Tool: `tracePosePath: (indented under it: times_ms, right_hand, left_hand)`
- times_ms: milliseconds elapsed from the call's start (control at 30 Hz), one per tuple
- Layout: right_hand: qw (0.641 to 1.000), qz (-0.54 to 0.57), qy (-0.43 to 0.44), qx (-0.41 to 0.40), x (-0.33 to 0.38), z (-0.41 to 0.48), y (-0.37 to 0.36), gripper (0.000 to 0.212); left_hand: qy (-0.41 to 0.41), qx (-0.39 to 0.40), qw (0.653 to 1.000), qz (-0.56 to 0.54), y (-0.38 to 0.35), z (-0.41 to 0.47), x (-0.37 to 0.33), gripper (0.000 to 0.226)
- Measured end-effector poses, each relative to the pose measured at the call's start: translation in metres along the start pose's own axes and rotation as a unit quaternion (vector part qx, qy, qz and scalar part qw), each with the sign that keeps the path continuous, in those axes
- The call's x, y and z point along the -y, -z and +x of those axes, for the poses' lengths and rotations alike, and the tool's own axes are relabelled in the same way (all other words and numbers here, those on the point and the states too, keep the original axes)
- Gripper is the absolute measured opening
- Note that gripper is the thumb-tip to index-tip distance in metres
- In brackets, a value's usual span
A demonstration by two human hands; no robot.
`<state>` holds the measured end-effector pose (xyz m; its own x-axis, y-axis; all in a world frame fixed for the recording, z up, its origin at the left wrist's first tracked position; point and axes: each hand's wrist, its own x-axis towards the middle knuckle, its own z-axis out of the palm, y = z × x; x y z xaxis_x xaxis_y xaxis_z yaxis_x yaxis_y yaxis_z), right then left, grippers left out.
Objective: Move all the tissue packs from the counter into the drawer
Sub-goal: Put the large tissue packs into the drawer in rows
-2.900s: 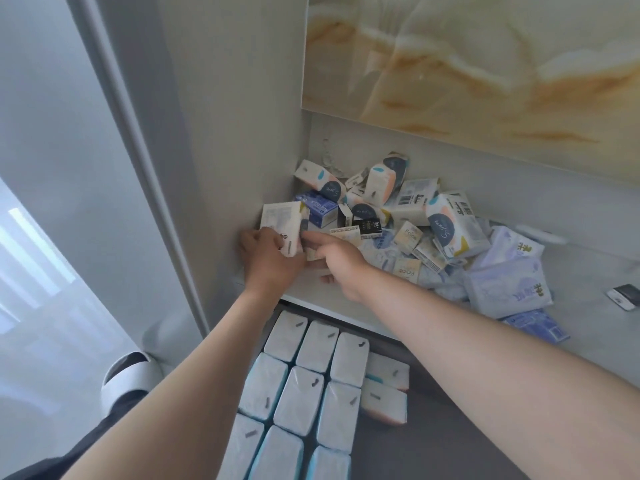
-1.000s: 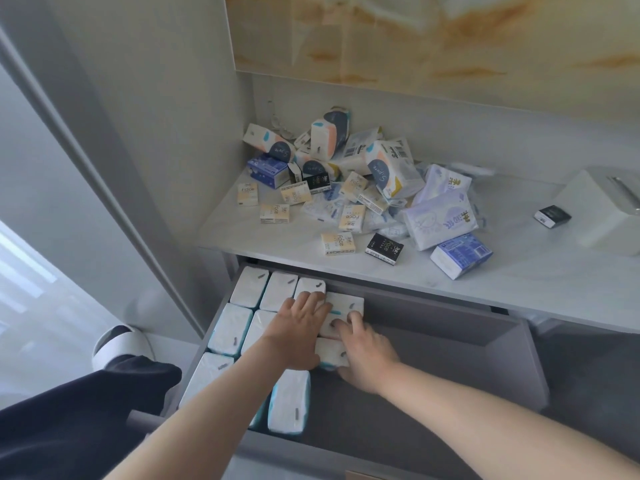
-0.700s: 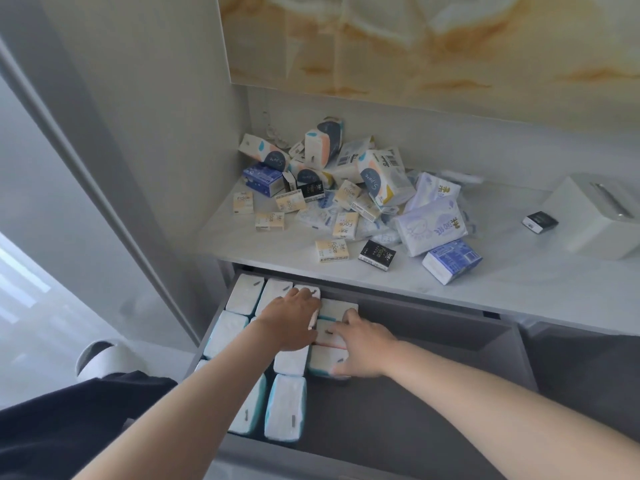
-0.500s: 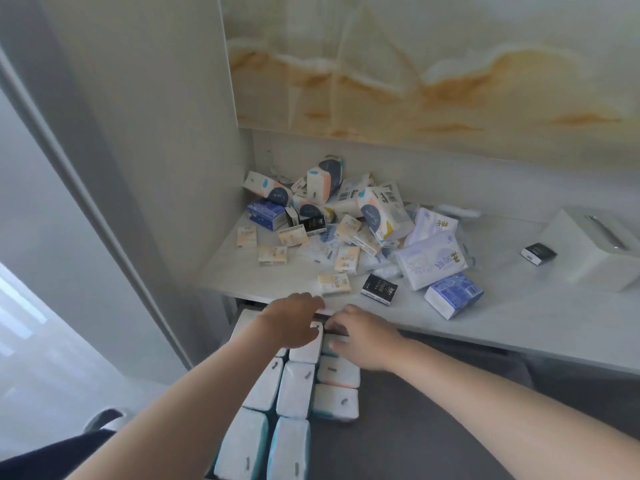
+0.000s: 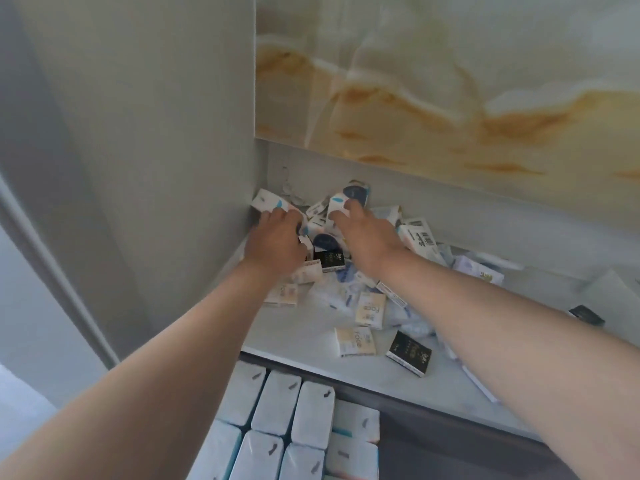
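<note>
My left hand (image 5: 277,242) grips white blue-drop tissue pack (image 5: 268,201), right hand (image 5: 367,237) white navy-oval pack (image 5: 341,201); yanking could topple pile (image 5: 370,308) beneath.

left hand (image 5: 275,242) + right hand (image 5: 367,237) = 2 hands; black packs (image 5: 408,351): 3; drawer (image 5: 433,452): 1; counter (image 5: 298,327): 1

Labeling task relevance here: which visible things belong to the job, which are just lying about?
Job: left hand grips corner pack; right hand grips upright pack; counter pile; drawer with stowed packs.
Bystanders: marble panel; white box.
</note>
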<state>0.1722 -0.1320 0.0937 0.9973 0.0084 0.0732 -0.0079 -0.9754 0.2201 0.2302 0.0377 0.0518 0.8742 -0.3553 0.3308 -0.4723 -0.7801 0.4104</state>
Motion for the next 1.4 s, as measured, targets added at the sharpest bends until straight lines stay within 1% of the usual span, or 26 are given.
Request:
tracePosePath:
  times_ms: [67, 133, 167, 233, 267, 367, 433, 533, 600, 700, 767, 833, 933, 1000, 1100, 1233, 1333, 1400]
  right_hand:
    - [0.995, -0.095, 0.009, 0.017, -0.004, 0.023, 0.004, 0.097]
    - [0.99, -0.14, 0.02, 0.017, -0.01, 0.043, 0.003, 0.104]
    - [0.988, -0.153, 0.027, 0.016, -0.013, 0.051, 0.001, 0.106]
    - [0.984, -0.17, 0.04, 0.025, -0.016, 0.061, -0.003, 0.103]
    - [0.983, -0.176, 0.045, 0.025, -0.017, 0.064, -0.006, 0.099]
    - [0.982, -0.177, 0.062, -0.004, -0.015, 0.064, -0.015, 0.088]
    - [0.983, -0.165, 0.078, -0.034, -0.014, 0.06, -0.021, 0.083]
    - [0.987, -0.103, 0.082, -0.089, -0.013, 0.05, -0.031, 0.083]
    - [0.987, -0.051, 0.091, -0.119, -0.012, 0.041, -0.04, 0.081]
    - [0.983, 0.001, 0.109, -0.15, -0.012, 0.028, -0.051, 0.081]
    - [0.979, 0.044, 0.102, -0.171, -0.015, 0.021, -0.053, 0.081]
    - [0.974, 0.107, 0.09, -0.181, -0.017, 0.014, -0.052, 0.079]
    - [0.955, 0.203, 0.084, -0.201, -0.019, 0.0, -0.044, 0.07]
    - [0.945, 0.244, 0.085, -0.2, -0.019, -0.013, -0.035, 0.064]
    - [0.942, 0.257, 0.081, -0.2, -0.015, -0.042, -0.023, 0.051]
    - [0.916, 0.345, 0.076, -0.191, -0.007, -0.092, -0.009, 0.046]
    - [0.898, 0.406, 0.055, -0.158, -0.002, -0.13, 0.0, 0.047]
    - [0.892, 0.436, 0.045, -0.11, 0.003, -0.157, 0.008, 0.049]
  left_hand:
    - [0.016, -0.006, 1.0, 0.018, -0.005, 0.016, 0.014, 0.055]
    - [0.023, 0.009, 0.999, 0.04, -0.009, 0.028, 0.027, 0.068]
    - [0.015, 0.03, 0.997, 0.067, -0.009, 0.035, 0.032, 0.075]
    - [-0.004, 0.074, 0.989, 0.125, -0.007, 0.048, 0.035, 0.092]
    - [-0.008, 0.086, 0.986, 0.142, -0.007, 0.054, 0.036, 0.096]
    - [-0.016, 0.096, 0.982, 0.159, -0.016, 0.066, 0.036, 0.097]
    - [-0.007, 0.096, 0.981, 0.169, -0.027, 0.066, 0.037, 0.097]
    - [0.038, 0.079, 0.986, 0.141, -0.037, 0.069, 0.044, 0.094]
    - [0.04, 0.058, 0.994, 0.085, -0.04, 0.07, 0.048, 0.081]
    - [0.03, 0.0, 1.0, 0.001, -0.042, 0.068, 0.05, 0.056]
    - [0.024, -0.032, 0.999, -0.037, -0.037, 0.064, 0.046, 0.047]
    - [0.008, -0.069, 0.996, -0.048, -0.027, 0.056, 0.04, 0.042]
    - [0.003, -0.109, 0.994, -0.02, -0.007, 0.036, 0.026, 0.044]
    - [0.02, -0.105, 0.994, 0.001, 0.006, 0.014, 0.016, 0.047]
    - [0.015, -0.095, 0.995, 0.017, 0.025, -0.023, 0.007, 0.05]
    - [0.008, -0.058, 0.998, 0.02, 0.049, -0.079, 0.002, 0.047]
    - [-0.031, -0.045, 0.997, 0.054, 0.057, -0.122, 0.001, 0.046]
    - [-0.062, -0.028, 0.995, 0.077, 0.062, -0.15, -0.002, 0.046]
